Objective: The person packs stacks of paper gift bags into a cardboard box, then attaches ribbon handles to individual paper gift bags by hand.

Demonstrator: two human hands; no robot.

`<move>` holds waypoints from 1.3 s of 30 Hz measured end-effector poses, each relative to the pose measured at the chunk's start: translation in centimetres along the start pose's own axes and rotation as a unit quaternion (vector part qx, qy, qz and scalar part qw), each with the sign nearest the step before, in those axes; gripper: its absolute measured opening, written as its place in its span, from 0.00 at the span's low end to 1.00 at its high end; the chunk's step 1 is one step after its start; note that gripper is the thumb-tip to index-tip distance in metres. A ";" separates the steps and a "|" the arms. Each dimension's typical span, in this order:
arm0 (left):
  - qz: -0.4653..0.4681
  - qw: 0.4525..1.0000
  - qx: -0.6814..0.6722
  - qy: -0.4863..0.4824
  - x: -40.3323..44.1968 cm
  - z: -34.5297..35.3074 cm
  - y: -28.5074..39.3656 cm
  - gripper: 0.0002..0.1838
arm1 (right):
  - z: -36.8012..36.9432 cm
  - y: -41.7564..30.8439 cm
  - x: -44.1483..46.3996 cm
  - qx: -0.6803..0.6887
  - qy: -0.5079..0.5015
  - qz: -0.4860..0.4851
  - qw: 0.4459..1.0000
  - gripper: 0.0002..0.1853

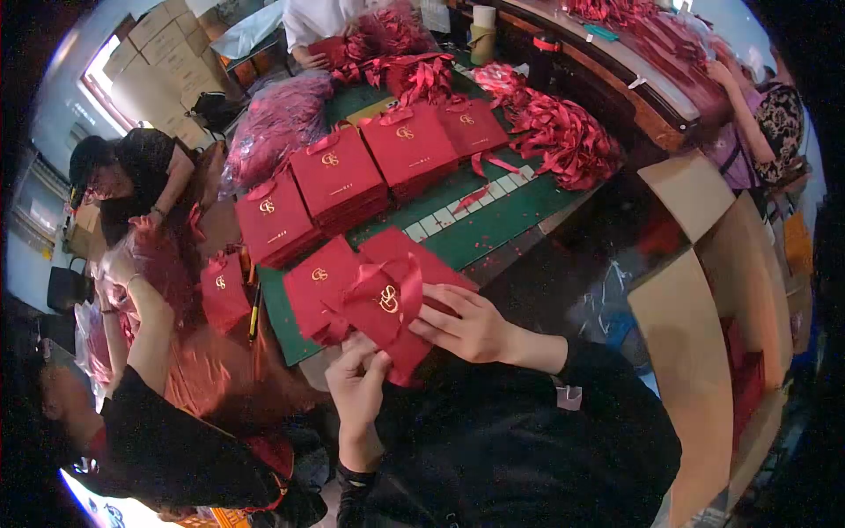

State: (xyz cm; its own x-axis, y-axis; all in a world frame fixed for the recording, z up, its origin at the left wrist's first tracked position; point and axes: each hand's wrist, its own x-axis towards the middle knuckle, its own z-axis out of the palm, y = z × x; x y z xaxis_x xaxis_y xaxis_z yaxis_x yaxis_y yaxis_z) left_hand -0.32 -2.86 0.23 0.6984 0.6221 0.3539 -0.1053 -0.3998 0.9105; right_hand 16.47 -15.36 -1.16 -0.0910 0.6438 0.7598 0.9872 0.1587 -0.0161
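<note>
A red paper gift bag (389,312) with a gold logo and a red ribbon handle is between my two hands, tilted, in front of my body. My left hand (359,387) is closed, thumb and fingers pinched at the bag's lower left edge. On the bag's right side my right hand (473,326) has its fingers closed over the edge and ribbon. Just beyond them lies a small stack of matching red bags (312,282) on the green table. Another red bag (414,251) shows behind the held one.
Tall stacks of red bags (339,180) line the green table (502,233). Behind them are heaps of red ribbon (563,136) and a plastic-wrapped bundle (280,114). An open cardboard box (682,352) stands at right. Co-workers are at left, the far side and upper right.
</note>
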 end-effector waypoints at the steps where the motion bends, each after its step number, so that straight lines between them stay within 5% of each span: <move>1: -0.035 0.999 -0.026 0.001 0.0 0.1 0.0 0.04 | 0.1 0.1 0.0 0.010 0.002 -0.012 1.000 0.17; 5: -0.182 0.973 -0.140 -0.010 0.2 -0.2 0.0 0.04 | 0.8 0.9 0.1 0.014 -0.034 -0.032 0.999 0.20; 7: -0.141 0.981 -0.131 0.030 0.4 0.2 0.8 0.04 | 1.0 0.9 0.0 0.003 -0.051 -0.028 0.998 0.18; 15: -0.220 0.962 -0.156 0.049 -0.3 0.4 0.4 0.04 | 1.7 0.7 0.0 -0.074 -0.033 -0.030 0.996 0.16; 21: -0.198 0.979 0.046 0.019 0.1 0.1 2.1 0.05 | 1.6 1.2 -0.6 -0.073 -0.045 -0.019 0.996 0.17; 23: -0.016 0.989 0.120 0.081 -0.3 0.7 2.2 0.05 | 0.6 1.1 0.1 -0.129 -0.013 -0.039 0.991 0.14; 34: 0.041 0.991 0.084 0.093 -1.4 1.1 2.4 0.07 | 0.1 1.7 -1.4 -0.230 0.048 -0.068 0.970 0.14; 35: 0.101 0.965 0.207 0.126 -0.8 0.2 2.8 0.05 | -0.6 2.1 -1.3 -0.234 0.051 0.001 0.971 0.14; 36: 0.067 0.966 0.189 0.166 -1.1 -0.6 2.7 0.04 | -1.7 2.8 -0.5 -0.238 0.055 0.070 0.967 0.14; 39: 0.060 0.974 0.154 0.152 -1.2 -1.2 2.2 0.06 | -2.4 4.5 -0.8 -0.238 0.097 0.034 0.966 0.13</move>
State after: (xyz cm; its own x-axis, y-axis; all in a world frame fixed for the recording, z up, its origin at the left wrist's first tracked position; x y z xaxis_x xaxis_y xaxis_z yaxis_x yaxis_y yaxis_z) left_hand -2.26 -3.68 2.04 0.4466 0.7103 0.5441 0.0767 -0.6363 0.7676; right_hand 21.35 -17.02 -0.29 -0.0422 0.4812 0.8756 0.9427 -0.2711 0.1944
